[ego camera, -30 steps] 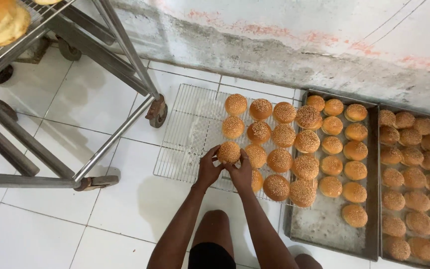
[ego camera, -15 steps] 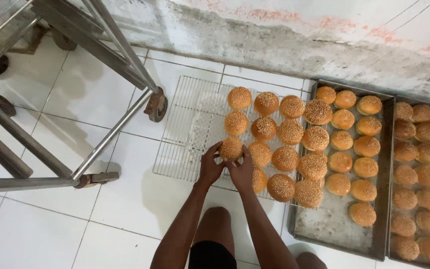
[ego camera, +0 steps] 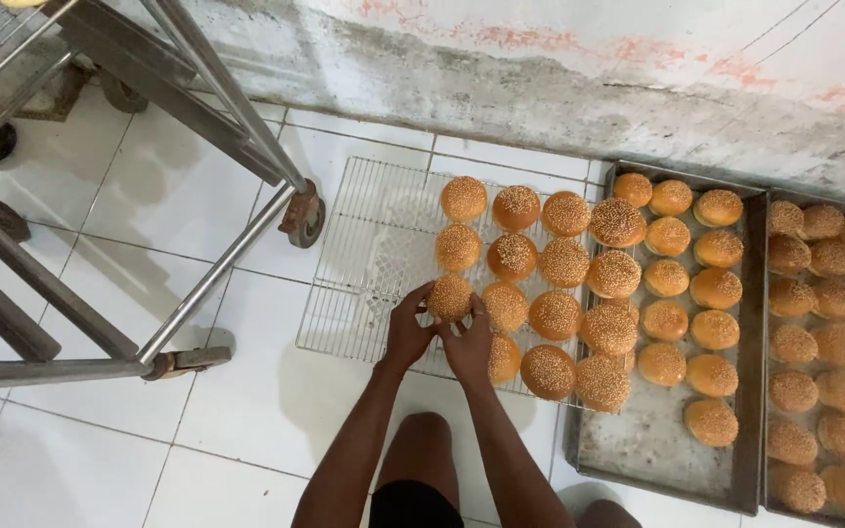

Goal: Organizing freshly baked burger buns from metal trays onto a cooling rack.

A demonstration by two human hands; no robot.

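Observation:
A wire cooling rack (ego camera: 364, 254) lies on the white tiled floor, with several sesame buns (ego camera: 540, 264) set in rows on its right half. My left hand (ego camera: 408, 328) and my right hand (ego camera: 468, 344) meet at the rack's near edge. Together they cup one sesame bun (ego camera: 450, 296) at the left end of the third row. Another bun (ego camera: 504, 360) is partly hidden under my right hand.
A metal baking tray (ego camera: 667, 450) with more buns overlaps the rack's right side, and a second full tray (ego camera: 833, 342) lies at the far right. A wheeled metal trolley (ego camera: 207, 196) stands at left. A stained wall (ego camera: 540, 68) runs along the back.
Both hands stay on the same bun at the rack's near edge. The camera has drifted slightly, so the rack and trays sit a little further right and lower in view.

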